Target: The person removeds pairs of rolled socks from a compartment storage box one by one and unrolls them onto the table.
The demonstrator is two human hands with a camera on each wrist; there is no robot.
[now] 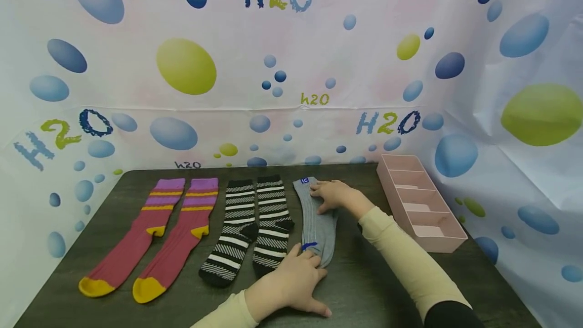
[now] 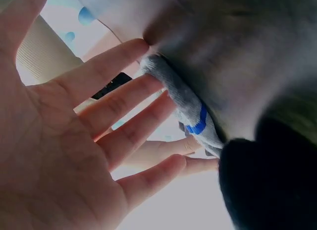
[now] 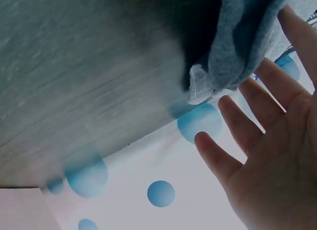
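Observation:
A grey sock with a blue label at its cuff and a blue stripe near the toe lies flat on the dark table. Over the toe end is my left hand, fingers spread, with the fingertips right at the fabric; the left wrist view shows its palm and the blue-striped sock beyond the fingertips. At the cuff end, my right hand rests its extended fingers on the sock's upper part. Those fingers reach the grey fabric in the right wrist view.
Left of the grey sock lie two black-and-white striped socks, then two pink socks with yellow toes and heels and purple cuffs. A pale pink divided box stands at the table's right edge. A bubble-printed sheet hangs behind.

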